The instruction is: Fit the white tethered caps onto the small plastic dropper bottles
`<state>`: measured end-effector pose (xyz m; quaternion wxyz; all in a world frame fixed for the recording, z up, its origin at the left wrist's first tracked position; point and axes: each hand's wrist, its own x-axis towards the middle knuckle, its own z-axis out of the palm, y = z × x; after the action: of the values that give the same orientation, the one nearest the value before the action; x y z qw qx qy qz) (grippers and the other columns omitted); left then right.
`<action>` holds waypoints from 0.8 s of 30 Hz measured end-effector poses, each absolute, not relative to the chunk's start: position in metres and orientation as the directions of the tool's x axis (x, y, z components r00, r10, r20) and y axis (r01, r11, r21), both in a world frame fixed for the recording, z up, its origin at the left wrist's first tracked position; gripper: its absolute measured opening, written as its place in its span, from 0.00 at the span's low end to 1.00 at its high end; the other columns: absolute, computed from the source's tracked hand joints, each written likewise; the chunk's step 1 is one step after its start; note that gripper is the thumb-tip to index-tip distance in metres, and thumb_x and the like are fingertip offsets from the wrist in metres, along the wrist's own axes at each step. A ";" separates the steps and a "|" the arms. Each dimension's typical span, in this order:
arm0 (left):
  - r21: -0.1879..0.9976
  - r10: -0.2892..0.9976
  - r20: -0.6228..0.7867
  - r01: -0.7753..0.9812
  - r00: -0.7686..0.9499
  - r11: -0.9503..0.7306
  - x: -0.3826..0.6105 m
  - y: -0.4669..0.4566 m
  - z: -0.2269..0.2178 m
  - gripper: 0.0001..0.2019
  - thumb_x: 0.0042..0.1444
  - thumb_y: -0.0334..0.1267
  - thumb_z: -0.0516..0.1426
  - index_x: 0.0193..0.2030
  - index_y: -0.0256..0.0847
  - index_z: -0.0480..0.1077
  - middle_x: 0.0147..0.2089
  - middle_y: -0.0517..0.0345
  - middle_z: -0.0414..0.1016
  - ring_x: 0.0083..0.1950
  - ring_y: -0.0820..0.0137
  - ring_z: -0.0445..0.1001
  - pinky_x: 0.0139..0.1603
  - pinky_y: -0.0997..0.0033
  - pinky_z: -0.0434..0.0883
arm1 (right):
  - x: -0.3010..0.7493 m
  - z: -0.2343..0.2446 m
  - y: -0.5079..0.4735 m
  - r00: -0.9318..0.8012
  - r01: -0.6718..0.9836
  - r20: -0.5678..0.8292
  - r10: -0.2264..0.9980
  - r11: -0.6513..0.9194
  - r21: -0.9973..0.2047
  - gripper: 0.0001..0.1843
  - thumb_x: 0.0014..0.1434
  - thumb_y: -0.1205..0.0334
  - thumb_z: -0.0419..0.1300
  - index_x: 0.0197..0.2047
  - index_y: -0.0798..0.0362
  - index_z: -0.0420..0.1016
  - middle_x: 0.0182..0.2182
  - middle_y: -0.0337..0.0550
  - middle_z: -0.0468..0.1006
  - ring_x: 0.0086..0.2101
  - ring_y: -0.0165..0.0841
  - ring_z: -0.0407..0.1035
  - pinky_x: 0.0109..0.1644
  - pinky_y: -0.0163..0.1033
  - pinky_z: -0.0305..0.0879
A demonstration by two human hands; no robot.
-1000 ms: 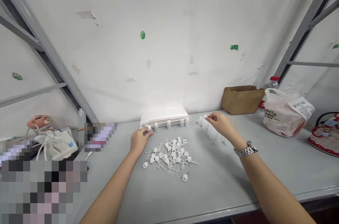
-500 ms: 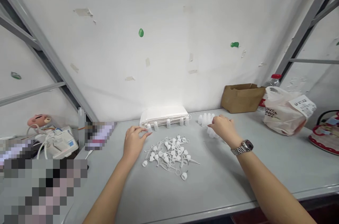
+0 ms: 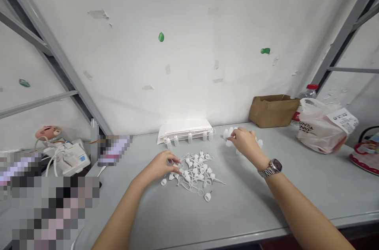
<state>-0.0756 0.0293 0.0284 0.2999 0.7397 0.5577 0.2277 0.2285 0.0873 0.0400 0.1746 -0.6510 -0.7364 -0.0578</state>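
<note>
My left hand (image 3: 163, 164) reaches in at the left side of a loose pile of white plastic caps with thin ring-ended straps (image 3: 195, 169). Its thumb and forefinger are apart over the caps, and no cap is visibly gripped. On the right, my right hand (image 3: 245, 142) is bent down over a cluster of small translucent bottles (image 3: 226, 133). The fingertips are pinched together there; what they hold, if anything, is hidden. Several small capped bottles (image 3: 190, 138) stand upright in a row before a white flat stack (image 3: 185, 127). A single cap (image 3: 207, 196) lies nearest the front.
A cardboard box (image 3: 274, 112), a red-capped bottle (image 3: 310, 91) and a plastic bag (image 3: 319, 129) stand at the back right. White electrical devices with cables (image 3: 69, 157) sit at the left beside a metal post (image 3: 94, 139). The wall closes off the back.
My left hand has left the leftmost standing bottle and come down and right to the cap pile. My right hand has shifted slightly left among the bottles. The view has turned slightly.
</note>
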 end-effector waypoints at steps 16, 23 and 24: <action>0.587 0.962 0.247 0.772 0.113 -0.241 -0.051 0.044 -0.006 0.16 0.49 0.47 0.54 0.44 0.45 0.68 0.38 0.55 0.68 0.45 0.63 0.65 0.47 0.62 0.62 | 0.191 0.013 0.074 -0.324 0.870 0.186 0.928 0.369 -0.326 0.08 0.53 0.61 0.56 0.25 0.54 0.65 0.30 0.44 0.69 0.28 0.32 0.65 0.31 0.35 0.56; 0.546 0.938 0.325 0.785 0.124 -0.293 -0.042 0.063 -0.018 0.09 0.50 0.41 0.54 0.33 0.43 0.74 0.36 0.54 0.71 0.44 0.62 0.65 0.48 0.61 0.61 | 0.178 0.020 0.060 -0.281 0.713 0.298 0.912 0.406 -0.571 0.13 0.55 0.51 0.52 0.30 0.52 0.60 0.26 0.40 0.68 0.24 0.30 0.63 0.27 0.34 0.57; 0.556 0.936 0.333 0.778 0.116 -0.294 -0.042 0.064 -0.018 0.08 0.49 0.40 0.54 0.31 0.42 0.74 0.35 0.54 0.71 0.43 0.63 0.65 0.48 0.60 0.61 | 0.176 0.021 0.057 -0.297 0.670 0.258 0.919 0.393 -0.630 0.13 0.54 0.50 0.53 0.31 0.52 0.60 0.23 0.37 0.68 0.23 0.29 0.63 0.26 0.34 0.57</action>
<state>-0.0423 0.0639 -0.0185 0.1228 0.7367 0.5815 0.3226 0.1762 0.0572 0.0209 0.3016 -0.5104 -0.7783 0.2069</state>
